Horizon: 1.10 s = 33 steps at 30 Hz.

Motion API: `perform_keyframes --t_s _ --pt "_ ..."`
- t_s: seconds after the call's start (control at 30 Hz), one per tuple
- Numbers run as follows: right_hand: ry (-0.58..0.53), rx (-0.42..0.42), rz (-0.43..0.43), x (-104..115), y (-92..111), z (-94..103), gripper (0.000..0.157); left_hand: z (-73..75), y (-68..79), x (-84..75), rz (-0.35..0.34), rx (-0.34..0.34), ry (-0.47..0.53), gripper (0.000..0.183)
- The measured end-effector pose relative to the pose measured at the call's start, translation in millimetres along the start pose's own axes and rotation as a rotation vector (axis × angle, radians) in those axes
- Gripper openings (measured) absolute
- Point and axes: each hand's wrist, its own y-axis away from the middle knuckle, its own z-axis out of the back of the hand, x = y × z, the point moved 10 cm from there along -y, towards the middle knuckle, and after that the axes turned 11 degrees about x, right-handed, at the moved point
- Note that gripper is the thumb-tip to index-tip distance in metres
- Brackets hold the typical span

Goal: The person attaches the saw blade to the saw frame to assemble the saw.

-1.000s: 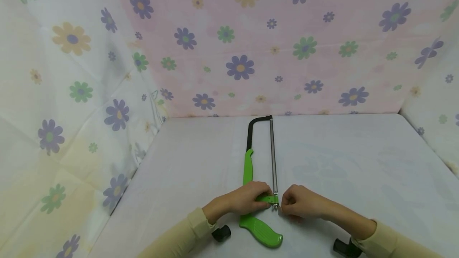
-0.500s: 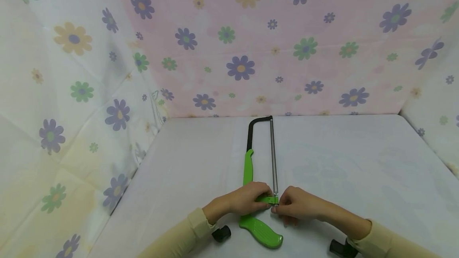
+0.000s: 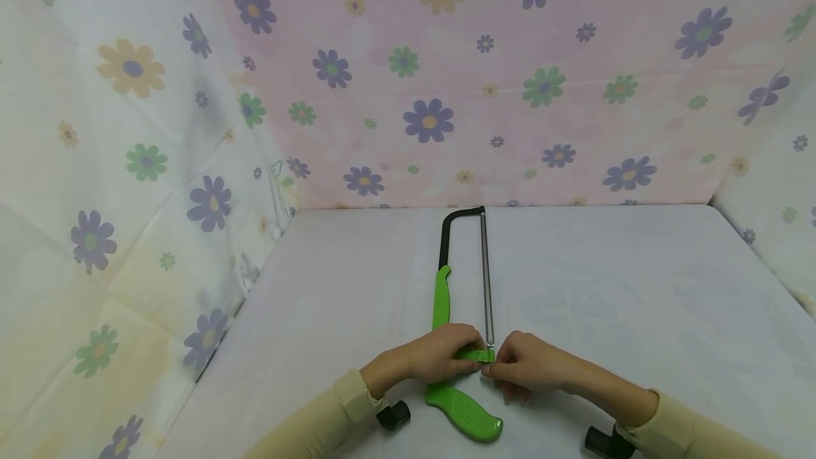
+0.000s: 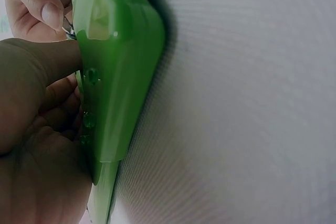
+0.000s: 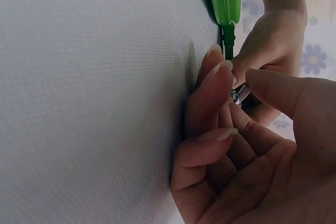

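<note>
A hacksaw (image 3: 464,413) with a green handle and a black front bow lies on the white table, its blade (image 3: 487,275) running along the right side. My left hand (image 3: 443,351) grips the green lower arm of the frame. At the end of that arm, my right hand (image 3: 535,363) pinches a small metal wing nut (image 5: 243,94) between thumb and index finger; its other fingers are loosely curled. In the left wrist view the green frame (image 4: 123,77) stands beside the left thumb, and the right fingertips show just beyond it.
The white table (image 3: 637,289) reaches back to a pink flowered cloth (image 3: 382,91). More flowered cloth hangs at the left (image 3: 146,232) and right sides. Black camera mounts (image 3: 394,415) sit at both wrists.
My right hand has moved slightly left, from beside the end of the saw's lower arm onto the wing nut, and has taken hold of it. The left hand and hacksaw have stayed put.
</note>
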Motion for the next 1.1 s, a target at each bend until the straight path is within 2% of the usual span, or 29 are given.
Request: perform_keyframes --t_s 0.47,0.77,1.1 --pt "0.050 -0.023 -0.022 -2 7 7.2 0.031 0.7 0.2 -0.5 0.001 0.000 0.017 0.016" --pt "0.025 -0.019 0.014 0 11 8.6 0.027 0.1 -0.2 1.1 0.016 0.002 0.010 0.016" --pt "0.052 -0.021 0.038 -1 9 9.5 0.025 0.2 0.4 1.0 0.015 -0.004 0.006 0.016"
